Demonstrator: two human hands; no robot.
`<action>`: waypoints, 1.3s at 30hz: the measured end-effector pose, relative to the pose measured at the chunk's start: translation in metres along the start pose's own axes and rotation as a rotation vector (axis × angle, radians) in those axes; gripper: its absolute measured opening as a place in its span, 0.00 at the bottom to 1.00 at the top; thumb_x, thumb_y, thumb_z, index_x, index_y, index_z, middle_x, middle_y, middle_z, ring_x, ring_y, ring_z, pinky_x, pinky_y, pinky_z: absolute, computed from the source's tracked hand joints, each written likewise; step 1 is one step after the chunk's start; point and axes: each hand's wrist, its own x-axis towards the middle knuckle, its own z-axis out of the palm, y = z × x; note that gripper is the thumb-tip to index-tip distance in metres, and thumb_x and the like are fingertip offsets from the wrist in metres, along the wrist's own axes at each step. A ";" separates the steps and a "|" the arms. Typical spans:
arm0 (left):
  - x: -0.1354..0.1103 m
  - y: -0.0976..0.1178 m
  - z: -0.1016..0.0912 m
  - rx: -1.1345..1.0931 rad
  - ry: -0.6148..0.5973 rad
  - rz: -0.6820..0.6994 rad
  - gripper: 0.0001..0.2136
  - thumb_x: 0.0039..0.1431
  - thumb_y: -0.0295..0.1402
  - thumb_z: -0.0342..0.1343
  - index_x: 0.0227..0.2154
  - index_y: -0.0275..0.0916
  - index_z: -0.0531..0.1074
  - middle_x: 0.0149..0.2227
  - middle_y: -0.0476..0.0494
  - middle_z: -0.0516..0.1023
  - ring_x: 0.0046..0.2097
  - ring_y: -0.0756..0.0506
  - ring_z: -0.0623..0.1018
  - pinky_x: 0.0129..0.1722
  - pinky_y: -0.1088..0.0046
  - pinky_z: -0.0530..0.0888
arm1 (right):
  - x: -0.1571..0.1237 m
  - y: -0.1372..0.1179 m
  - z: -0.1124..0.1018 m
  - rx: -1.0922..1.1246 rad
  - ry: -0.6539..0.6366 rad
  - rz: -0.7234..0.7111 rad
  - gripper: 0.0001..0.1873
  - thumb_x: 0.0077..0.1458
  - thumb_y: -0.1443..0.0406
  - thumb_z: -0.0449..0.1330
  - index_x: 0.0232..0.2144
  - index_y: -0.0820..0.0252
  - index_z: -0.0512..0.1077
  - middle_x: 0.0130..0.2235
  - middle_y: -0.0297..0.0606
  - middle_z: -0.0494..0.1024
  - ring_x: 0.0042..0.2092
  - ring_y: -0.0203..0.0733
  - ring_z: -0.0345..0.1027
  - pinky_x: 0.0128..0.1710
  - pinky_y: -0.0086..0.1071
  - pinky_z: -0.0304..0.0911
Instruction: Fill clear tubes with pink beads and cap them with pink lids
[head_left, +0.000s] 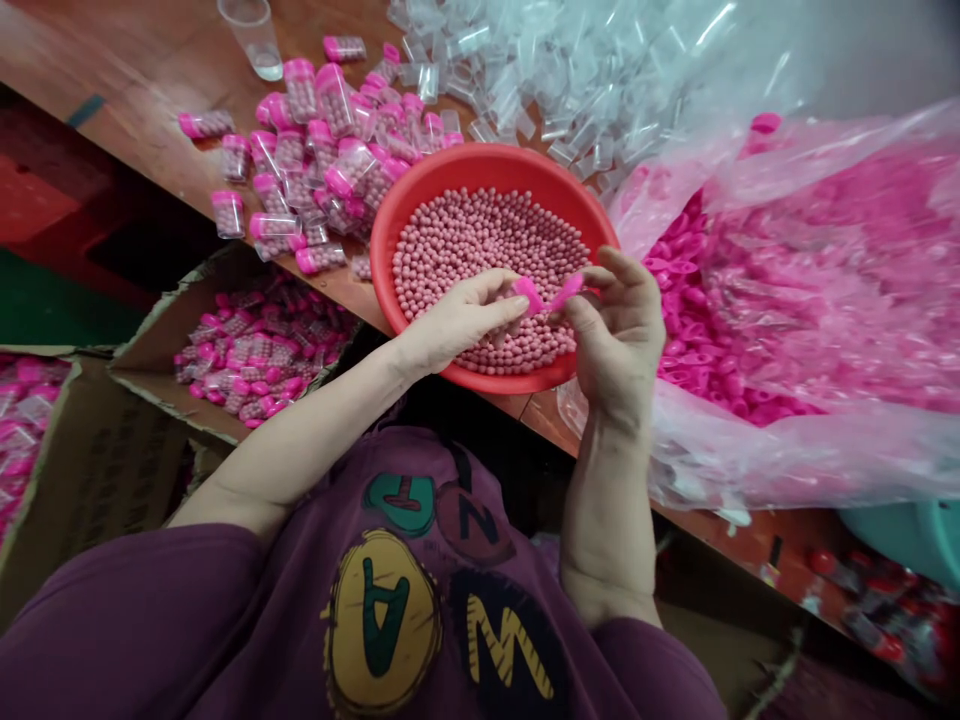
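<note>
I log the left hand and right hand, fingers pinching a slim pink plastic piece over a round red plastic basin of pink beads.

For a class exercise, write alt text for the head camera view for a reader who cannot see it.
A left hand and right hand pinch a pink plastic piece above a red basin of pink beads. Capped clear tubes lie on a wooden table, beside a plastic bag of pink caps.
</note>
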 end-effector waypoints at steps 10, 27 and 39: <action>0.012 -0.013 0.000 0.107 0.174 0.032 0.07 0.77 0.20 0.61 0.40 0.36 0.76 0.35 0.53 0.75 0.38 0.52 0.74 0.43 0.77 0.70 | -0.008 -0.019 0.026 -0.472 -0.152 -0.157 0.42 0.59 0.59 0.71 0.73 0.62 0.68 0.66 0.60 0.79 0.67 0.69 0.74 0.70 0.67 0.72; 0.023 -0.012 0.003 -0.018 0.223 -0.021 0.09 0.70 0.17 0.66 0.39 0.36 0.76 0.36 0.51 0.77 0.40 0.49 0.75 0.49 0.71 0.74 | 0.012 0.011 0.044 -0.695 -0.011 -0.422 0.32 0.61 0.56 0.66 0.65 0.62 0.75 0.49 0.56 0.84 0.50 0.68 0.79 0.53 0.61 0.74; 0.099 0.102 -0.154 1.023 0.582 0.482 0.15 0.75 0.23 0.58 0.59 0.36 0.81 0.69 0.26 0.79 0.74 0.31 0.71 0.82 0.47 0.57 | 0.020 0.030 0.057 -0.293 -0.123 -0.425 0.14 0.77 0.56 0.63 0.58 0.51 0.81 0.53 0.52 0.89 0.54 0.64 0.86 0.55 0.63 0.86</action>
